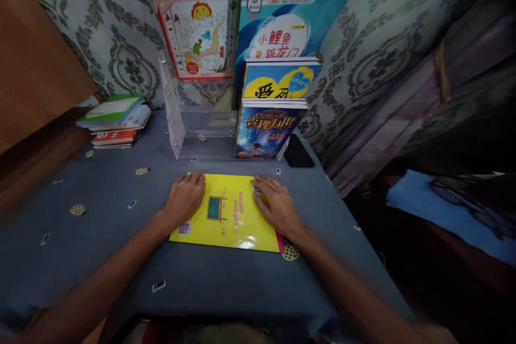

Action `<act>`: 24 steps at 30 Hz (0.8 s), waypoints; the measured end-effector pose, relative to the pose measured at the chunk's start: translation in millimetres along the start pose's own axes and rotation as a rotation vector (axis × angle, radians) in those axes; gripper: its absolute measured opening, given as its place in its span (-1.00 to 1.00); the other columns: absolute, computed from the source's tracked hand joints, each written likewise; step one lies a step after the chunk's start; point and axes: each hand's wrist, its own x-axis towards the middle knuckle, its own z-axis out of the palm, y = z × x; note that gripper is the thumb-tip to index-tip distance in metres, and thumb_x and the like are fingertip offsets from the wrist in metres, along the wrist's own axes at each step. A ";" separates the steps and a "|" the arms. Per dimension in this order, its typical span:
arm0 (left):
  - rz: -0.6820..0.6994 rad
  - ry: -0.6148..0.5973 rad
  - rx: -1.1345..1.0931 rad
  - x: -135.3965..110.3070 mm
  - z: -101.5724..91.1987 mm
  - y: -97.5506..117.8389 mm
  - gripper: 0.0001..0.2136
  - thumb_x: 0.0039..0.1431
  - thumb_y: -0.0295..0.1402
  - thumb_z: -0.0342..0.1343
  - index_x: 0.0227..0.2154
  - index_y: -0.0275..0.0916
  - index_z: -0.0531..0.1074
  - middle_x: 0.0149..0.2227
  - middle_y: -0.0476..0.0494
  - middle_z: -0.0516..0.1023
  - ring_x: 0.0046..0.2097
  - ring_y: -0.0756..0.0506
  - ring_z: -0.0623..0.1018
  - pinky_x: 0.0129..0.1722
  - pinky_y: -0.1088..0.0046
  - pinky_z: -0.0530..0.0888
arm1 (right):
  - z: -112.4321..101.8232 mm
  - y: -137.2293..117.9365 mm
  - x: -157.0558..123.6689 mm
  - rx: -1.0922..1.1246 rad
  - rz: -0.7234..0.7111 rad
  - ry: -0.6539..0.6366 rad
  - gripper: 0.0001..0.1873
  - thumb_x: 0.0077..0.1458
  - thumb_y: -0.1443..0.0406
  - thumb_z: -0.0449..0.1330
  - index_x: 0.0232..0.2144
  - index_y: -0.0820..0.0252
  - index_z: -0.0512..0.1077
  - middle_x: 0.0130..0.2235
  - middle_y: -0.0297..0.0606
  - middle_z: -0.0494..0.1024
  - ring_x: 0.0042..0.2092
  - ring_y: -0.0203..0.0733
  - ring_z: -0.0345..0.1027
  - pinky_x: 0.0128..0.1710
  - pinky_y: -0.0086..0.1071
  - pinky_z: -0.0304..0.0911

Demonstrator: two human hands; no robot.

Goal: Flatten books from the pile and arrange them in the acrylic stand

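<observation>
A yellow book (pixel 231 215) lies flat on the blue-grey tablecloth (pixel 100 236), back cover up. My left hand (pixel 185 197) rests on its far left corner with the fingers curled over the edge. My right hand (pixel 276 204) lies on its right side, fingers bent around the far right edge. Both hands grip the book.
A clear acrylic book stand (pixel 181 123) stands behind the yellow book, with several upright books (pixel 268 129) at its right end and large picture books (pixel 201 27) leaning on the wall. A black phone (pixel 298 151) lies right of them. A stack of books (pixel 115 121) sits far left.
</observation>
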 end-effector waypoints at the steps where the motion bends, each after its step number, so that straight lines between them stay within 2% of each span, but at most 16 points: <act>1: 0.003 0.010 -0.002 0.1 0.4 -0.1 -0.69 0.37 -0.51 -0.16 0.00 -0.37 0.45 -0.01 -0.41 0.55 -0.07 -0.23 0.59 -0.08 0.20 0.50 | -0.1 1.2 0.3 0.022 0.001 -0.001 -0.58 0.24 0.29 0.00 0.07 0.27 0.46 0.17 0.02 0.49 0.24 0.07 0.30 0.21 0.05 0.20; 7: 0.019 0.034 -0.024 7.1 2.8 -10.8 -0.68 0.33 -0.53 -0.13 0.02 -0.34 0.46 0.03 -0.41 0.54 0.00 -0.28 0.57 -0.06 0.14 0.50 | -2.9 9.0 2.1 0.168 -0.003 -0.017 -0.54 0.23 0.30 0.00 0.14 0.20 0.42 0.19 -0.06 0.48 0.27 0.03 0.27 0.25 0.05 0.20; 13: 0.037 -0.023 0.028 16.1 -3.6 -18.1 -0.73 0.35 -0.52 -0.13 -0.08 -0.37 0.47 -0.08 -0.37 0.55 -0.06 -0.27 0.56 -0.12 0.20 0.49 | -7.0 15.7 7.0 0.263 0.075 0.019 -0.56 0.27 0.30 -0.04 0.11 0.13 0.45 0.12 -0.15 0.55 0.15 -0.04 0.41 0.18 -0.08 0.30; 18: 0.122 -0.015 -0.008 24.1 -6.2 -3.2 -0.75 0.33 -0.54 -0.12 -0.08 -0.39 0.45 -0.04 -0.36 0.53 -0.02 -0.26 0.51 -0.02 0.19 0.45 | -5.8 22.6 10.1 0.355 0.135 0.078 -0.56 0.25 0.33 -0.05 0.09 0.13 0.46 0.05 -0.19 0.59 0.09 -0.07 0.46 0.14 -0.11 0.34; 24: 0.324 0.014 -0.198 45.7 -2.4 31.7 -0.72 0.39 -0.44 -0.13 -0.02 -0.36 0.44 0.04 -0.33 0.49 0.04 -0.22 0.47 0.10 0.18 0.40 | -2.2 26.4 10.7 0.493 0.173 0.126 -0.53 0.25 0.35 -0.04 0.16 0.15 0.37 0.09 -0.17 0.57 0.11 -0.11 0.46 0.17 -0.10 0.32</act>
